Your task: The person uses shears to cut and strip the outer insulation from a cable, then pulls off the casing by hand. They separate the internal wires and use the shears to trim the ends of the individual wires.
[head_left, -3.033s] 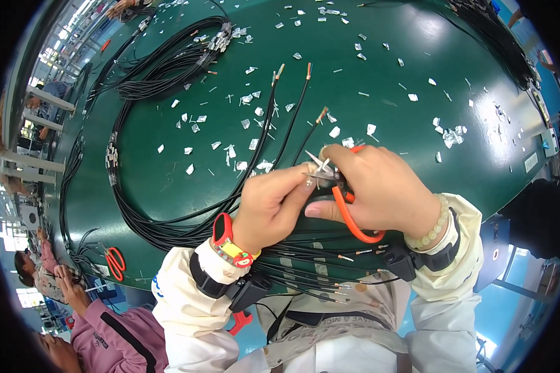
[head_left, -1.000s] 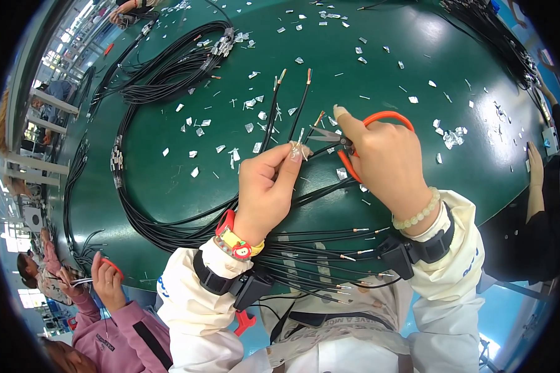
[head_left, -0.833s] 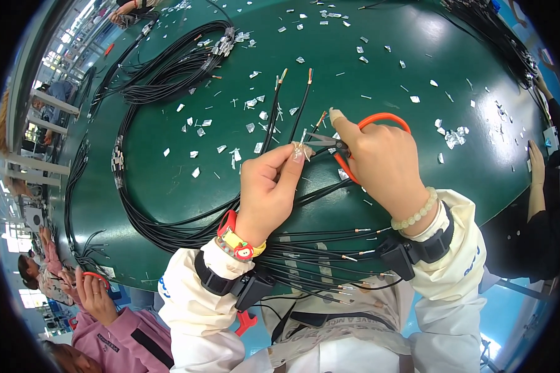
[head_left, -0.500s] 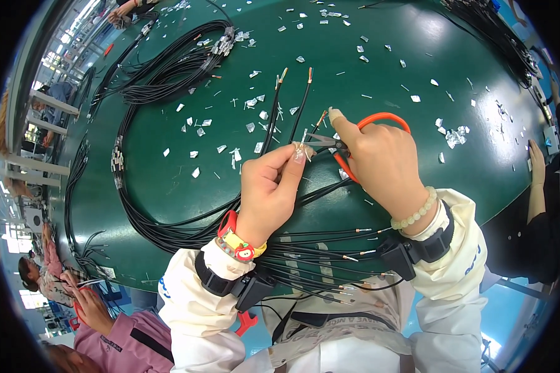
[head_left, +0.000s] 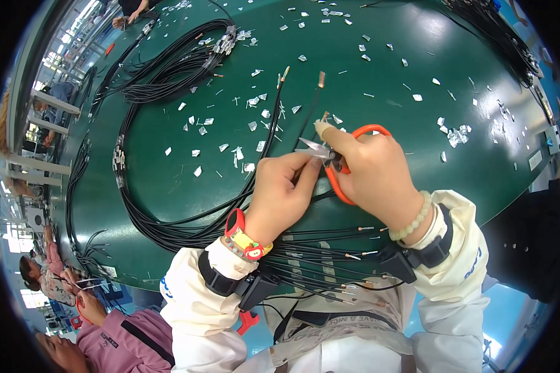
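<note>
My left hand [head_left: 283, 196] is closed in a pinch, thumb against forefinger, on what looks like a black cable; its fingertips hide most of the grip. My right hand [head_left: 379, 171] is wrapped round the orange-handled scissors [head_left: 333, 186], with my forefinger stretched out past them. The scissor blades [head_left: 314, 150] stand a little apart, close above my left fingertips. A coppery wire end [head_left: 325, 116] shows by my right forefinger's tip. Just beyond, a thin cable with a copper-coloured end [head_left: 322, 79] is smeared by motion. Another black cable [head_left: 272, 118] with a stripped end lies to its left.
Coiled black cables [head_left: 168, 68] lie at the far left of the green table [head_left: 379, 81]. Several stripped cable ends [head_left: 348, 255] lie under my wrists. Foil and white scraps [head_left: 459, 135] are scattered about. A person in a pink top [head_left: 124, 342] sits at my left.
My left hand has shifted right, closer to the scissors. My right hand has moved slightly left. White shreds seen at my left fingertips no longer show there. A person's hand at the right edge has gone.
</note>
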The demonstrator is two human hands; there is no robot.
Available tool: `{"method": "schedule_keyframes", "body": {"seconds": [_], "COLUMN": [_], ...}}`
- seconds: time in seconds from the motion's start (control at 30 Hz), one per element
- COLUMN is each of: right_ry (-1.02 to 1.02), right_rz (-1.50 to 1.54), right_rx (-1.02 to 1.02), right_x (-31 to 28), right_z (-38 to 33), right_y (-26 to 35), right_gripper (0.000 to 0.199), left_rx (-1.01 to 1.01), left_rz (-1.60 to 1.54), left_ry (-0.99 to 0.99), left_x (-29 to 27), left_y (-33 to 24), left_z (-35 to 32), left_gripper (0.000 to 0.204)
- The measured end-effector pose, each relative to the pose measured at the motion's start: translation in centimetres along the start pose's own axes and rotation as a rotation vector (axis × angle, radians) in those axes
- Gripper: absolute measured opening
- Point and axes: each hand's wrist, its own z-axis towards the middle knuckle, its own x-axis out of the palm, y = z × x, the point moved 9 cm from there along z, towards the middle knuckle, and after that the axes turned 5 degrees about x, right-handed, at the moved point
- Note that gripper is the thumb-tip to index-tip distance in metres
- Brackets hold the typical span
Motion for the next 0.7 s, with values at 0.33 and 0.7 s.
{"method": "schedule_keyframes", "body": {"seconds": [0.33, 0.7], "right_ry": [-0.022, 0.013], "right_rz": [-0.317, -0.386], "right_rx": [0.012, 0.0], "right_x": [-0.5, 0.4], "right_z": [0.4, 0.2], "right_y": [-1.8, -1.6], "right_gripper": [0.039, 0.04], "left_rx": [-0.102, -0.15], "left_rz": [-0.195, -0.189], "left_ry": [-0.051, -0.057], "left_x": [-0.5, -0.3], "left_y": [0.7, 0.6], "left_z": [-0.1, -0.3], "left_gripper": [0.021, 0.019]}}
